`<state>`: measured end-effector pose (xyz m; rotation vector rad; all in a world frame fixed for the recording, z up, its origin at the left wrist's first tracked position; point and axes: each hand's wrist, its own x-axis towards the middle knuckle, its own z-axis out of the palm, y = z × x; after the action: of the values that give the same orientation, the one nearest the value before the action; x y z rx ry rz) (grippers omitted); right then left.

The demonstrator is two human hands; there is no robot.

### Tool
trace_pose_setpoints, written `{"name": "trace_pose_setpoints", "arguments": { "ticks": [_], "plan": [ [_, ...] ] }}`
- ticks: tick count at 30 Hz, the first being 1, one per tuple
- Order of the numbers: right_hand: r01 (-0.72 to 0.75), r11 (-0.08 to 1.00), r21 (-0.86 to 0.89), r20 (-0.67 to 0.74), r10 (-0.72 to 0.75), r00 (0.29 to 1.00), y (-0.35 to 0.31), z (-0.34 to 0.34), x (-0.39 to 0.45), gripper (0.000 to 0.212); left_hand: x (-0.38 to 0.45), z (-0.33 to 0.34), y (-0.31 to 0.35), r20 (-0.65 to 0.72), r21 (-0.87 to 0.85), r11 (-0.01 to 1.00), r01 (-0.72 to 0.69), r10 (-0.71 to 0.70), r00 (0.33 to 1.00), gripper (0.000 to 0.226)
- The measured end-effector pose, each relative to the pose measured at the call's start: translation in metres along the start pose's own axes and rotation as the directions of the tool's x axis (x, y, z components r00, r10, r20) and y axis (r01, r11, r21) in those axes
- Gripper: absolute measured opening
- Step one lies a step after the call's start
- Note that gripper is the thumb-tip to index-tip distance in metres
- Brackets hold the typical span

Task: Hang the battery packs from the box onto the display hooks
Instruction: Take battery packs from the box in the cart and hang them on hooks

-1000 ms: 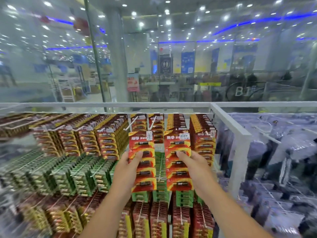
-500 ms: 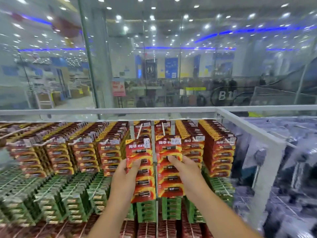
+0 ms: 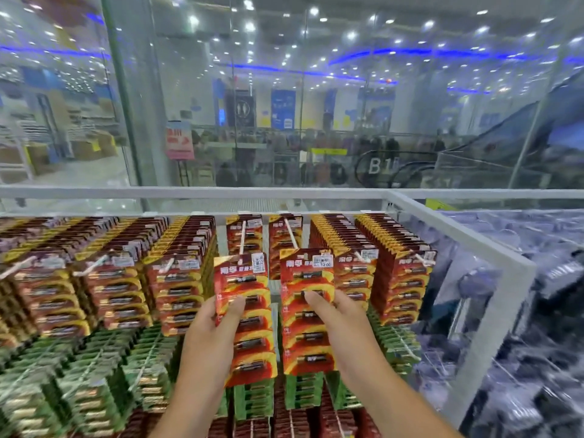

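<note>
My left hand [image 3: 211,336] grips a red battery pack [image 3: 245,314] by its left edge, thumb across the front. My right hand [image 3: 343,324] grips a second red battery pack [image 3: 307,311] by its right edge. Both packs stand upright side by side at the front ends of two white display hooks [image 3: 242,238] [image 3: 290,230]. A few red packs hang farther back on each of those two hooks. I cannot tell whether the held packs' holes are on the hook tips. The box is out of view.
Full rows of red packs [image 3: 398,279] hang on either side, green packs [image 3: 94,374] below them and more red ones at the bottom. A white rack frame [image 3: 458,235] borders the right side, with dark bagged goods beyond it. Glass wall behind.
Both hands have carried their packs slightly up and toward the hooks; the view has swung left and up, so the rack sits lower in the frame.
</note>
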<state>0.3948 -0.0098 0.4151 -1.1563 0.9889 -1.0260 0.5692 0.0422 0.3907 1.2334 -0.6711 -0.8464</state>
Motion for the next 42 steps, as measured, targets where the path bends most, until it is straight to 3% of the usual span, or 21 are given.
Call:
{"name": "trace_pose_setpoints", "arguments": {
  "ticks": [7, 13, 17, 22, 27, 32, 36, 42],
  "plan": [
    [0.014, 1.000, -0.013, -0.026, -0.014, 1.000, 0.006, 0.000, 0.006, 0.012, 0.017, -0.003, 0.000, 0.035, 0.032, 0.999, -0.022, 0.021, 0.999, 0.011],
    [0.014, 0.999, 0.046, -0.087, -0.010, 0.996, 0.019, 0.025, 0.051, 0.019, 0.050, 0.011, -0.013, 0.020, 0.050, 0.997, -0.053, 0.052, 0.998, 0.035],
    [0.042, 0.997, 0.066, -0.177, -0.029, 0.984, 0.029, 0.042, 0.091, 0.019, 0.080, 0.026, -0.028, -0.049, 0.027, 0.998, -0.058, 0.059, 0.997, 0.015],
    [0.099, 0.995, 0.011, -0.283, -0.092, 0.955, 0.050, 0.055, 0.155, 0.051, 0.128, 0.045, -0.034, -0.141, -0.040, 0.997, -0.073, 0.067, 0.988, 0.021],
    [0.133, 0.991, 0.024, -0.335, -0.118, 0.935, 0.057, 0.056, 0.202, 0.025, 0.167, 0.053, -0.040, -0.204, -0.060, 0.994, -0.088, 0.074, 0.976, 0.029],
    [0.146, 0.989, 0.029, -0.375, -0.125, 0.919, 0.057, 0.056, 0.228, 0.024, 0.180, 0.054, -0.042, -0.238, -0.020, 0.998, -0.065, 0.058, 0.970, 0.031],
    [0.129, 0.992, 0.010, -0.413, -0.113, 0.904, 0.055, 0.061, 0.222, 0.051, 0.181, 0.050, -0.044, -0.306, -0.019, 0.999, -0.035, 0.027, 0.952, 0.030],
    [0.126, 0.983, -0.134, -0.389, -0.169, 0.906, 0.071, 0.063, 0.186, 0.035, 0.164, 0.033, -0.062, -0.196, 0.212, 0.977, 0.005, 0.038, 0.980, 0.066]
  ]
}}
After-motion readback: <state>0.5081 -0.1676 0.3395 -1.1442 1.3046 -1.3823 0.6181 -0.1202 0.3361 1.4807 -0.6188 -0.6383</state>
